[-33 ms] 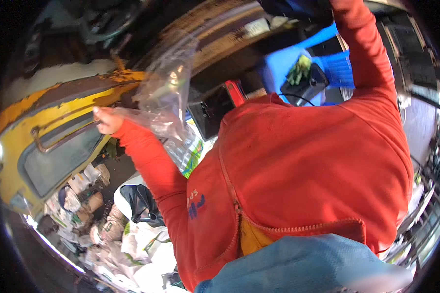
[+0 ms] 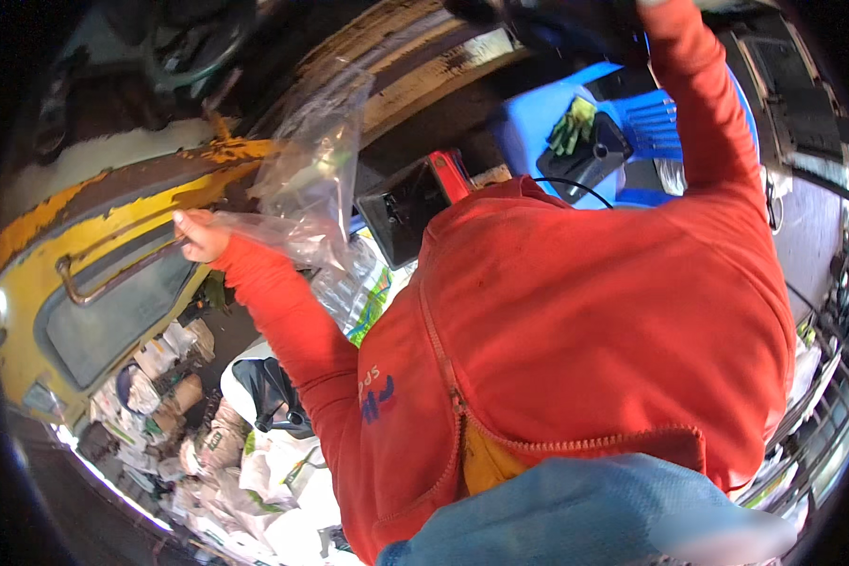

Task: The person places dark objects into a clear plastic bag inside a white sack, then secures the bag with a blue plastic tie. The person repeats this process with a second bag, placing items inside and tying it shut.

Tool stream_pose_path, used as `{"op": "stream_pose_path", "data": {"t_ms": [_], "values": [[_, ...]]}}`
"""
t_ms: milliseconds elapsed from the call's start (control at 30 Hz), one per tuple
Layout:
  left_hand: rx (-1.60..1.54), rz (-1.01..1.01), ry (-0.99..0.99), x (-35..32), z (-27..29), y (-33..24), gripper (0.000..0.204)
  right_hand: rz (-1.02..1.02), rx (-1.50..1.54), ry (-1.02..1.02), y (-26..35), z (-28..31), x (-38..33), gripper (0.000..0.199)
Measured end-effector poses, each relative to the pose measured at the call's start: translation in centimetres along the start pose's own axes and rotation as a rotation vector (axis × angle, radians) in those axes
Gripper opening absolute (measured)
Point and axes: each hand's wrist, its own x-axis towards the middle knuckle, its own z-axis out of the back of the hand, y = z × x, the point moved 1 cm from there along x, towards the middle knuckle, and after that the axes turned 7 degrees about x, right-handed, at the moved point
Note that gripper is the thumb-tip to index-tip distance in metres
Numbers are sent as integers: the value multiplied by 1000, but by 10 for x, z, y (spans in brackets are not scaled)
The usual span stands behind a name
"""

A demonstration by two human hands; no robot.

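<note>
My left arm (image 2: 292, 321), in a red sleeve, reaches out to the left. At its end my left hand (image 2: 201, 238) is closed on the edge of a clear plastic bag (image 2: 316, 174), which hangs loose and crumpled to the right of the hand. Just past the fingers is the end of a bent metal handle (image 2: 113, 286) on a yellow door panel (image 2: 28, 283); I cannot tell whether the hand touches it. My right arm (image 2: 712, 123) stretches to the top edge, where only a sliver of my right hand (image 2: 653, 3) shows, its fingers cut off.
A blue plastic chair (image 2: 524, 123) bears a black object (image 2: 599, 165) and a yellow-green bundle (image 2: 573, 127). Beside my body stands a black box (image 2: 401, 222) with a red part. Crumpled packaging (image 2: 226, 453) lies heaped at lower left. A metal rack (image 2: 825, 415) stands at right.
My left hand has shifted very slightly left with the plastic bag still in it. A little of my right hand has come into view at the top edge.
</note>
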Motion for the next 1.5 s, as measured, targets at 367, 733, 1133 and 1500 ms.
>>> {"op": "stream_pose_path", "data": {"t_ms": [367,733,1133,1500], "values": [[36,-33,212,-39,-32,-40,35,-818,-357,-86,-258,-36,-325,36],[123,-288,534,-124,-154,-93,39,-1213,-213,-305,-376,-16,-352,33],[-60,-455,826,-230,-308,-163,38,-1044,455,-560,-236,41,-340,29],[-109,-506,799,-300,-395,-223,33,122,-184,-572,116,85,-255,14]]}}
